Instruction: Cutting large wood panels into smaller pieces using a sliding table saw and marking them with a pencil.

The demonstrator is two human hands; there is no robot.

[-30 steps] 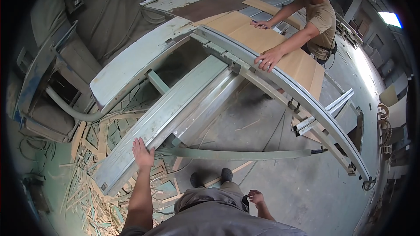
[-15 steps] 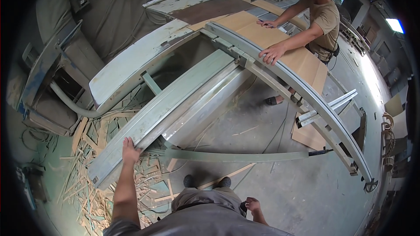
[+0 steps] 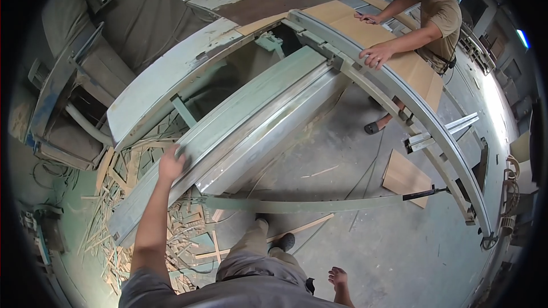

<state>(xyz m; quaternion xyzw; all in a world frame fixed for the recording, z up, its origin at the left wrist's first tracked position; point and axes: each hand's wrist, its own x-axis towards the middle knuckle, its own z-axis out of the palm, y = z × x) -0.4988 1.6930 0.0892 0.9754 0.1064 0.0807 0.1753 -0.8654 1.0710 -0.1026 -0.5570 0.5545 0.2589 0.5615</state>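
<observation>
The left hand (image 3: 171, 165) has slid up onto the long pale-green metal carriage (image 3: 228, 137), grip flat and open, while the right hand (image 3: 338, 277) hangs empty.

Grey concrete floor (image 3: 365, 245), wood offcuts (image 3: 188, 234) scattered.

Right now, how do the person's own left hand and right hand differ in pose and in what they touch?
The left hand is stretched forward and rests on the green sliding table of the saw; the right hand hangs low beside the body and touches nothing. The left hand lies flat on the metal, while the right hand has its fingers loosely curled. Both hands are bare and hold nothing.
</observation>
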